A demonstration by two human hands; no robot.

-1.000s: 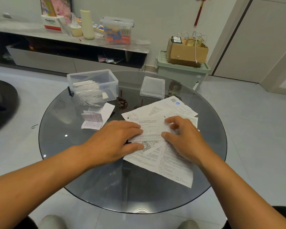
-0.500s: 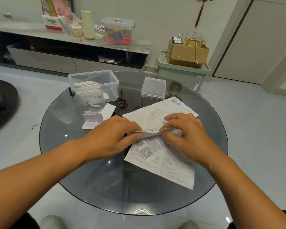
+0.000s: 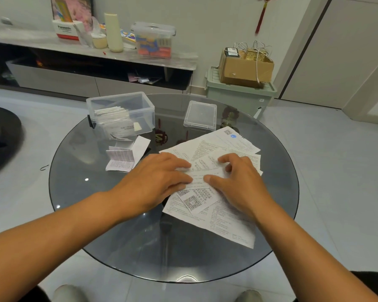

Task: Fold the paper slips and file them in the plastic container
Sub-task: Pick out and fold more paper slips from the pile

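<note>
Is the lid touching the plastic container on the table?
Apart. In the head view the lid lies flat to the right of the container, and bare glass table shows plainly between them.

The left hand covers part of the paper slip, perhaps its fold.

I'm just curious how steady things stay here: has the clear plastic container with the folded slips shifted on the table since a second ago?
No. The plastic container keeps its place beside the lid on the glass table.
</note>
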